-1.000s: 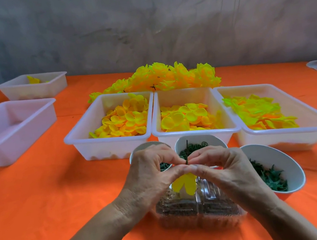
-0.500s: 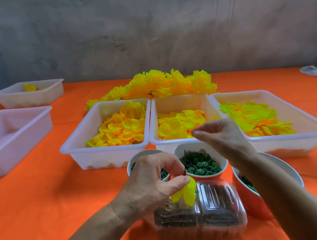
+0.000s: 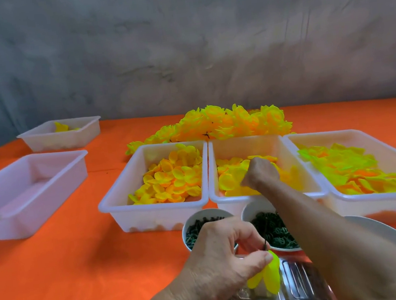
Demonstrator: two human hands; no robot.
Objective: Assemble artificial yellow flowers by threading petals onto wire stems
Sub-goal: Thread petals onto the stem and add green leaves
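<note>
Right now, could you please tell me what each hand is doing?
Left hand: pinching a partly assembled yellow flower on its wire.
Right hand: reaching into the middle petal tray; grip cannot be told.

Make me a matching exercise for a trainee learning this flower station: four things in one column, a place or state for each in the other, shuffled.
Things:
1. right hand
2. left hand
3. finished flowers
4. nearest left bin

Places or states:
A. heaped behind the bins
B. holds no petals
C. reaching into the middle petal bin
D. pinching a yellow petal on a wire stem

Pairs: 1-C, 2-D, 3-A, 4-B
</note>
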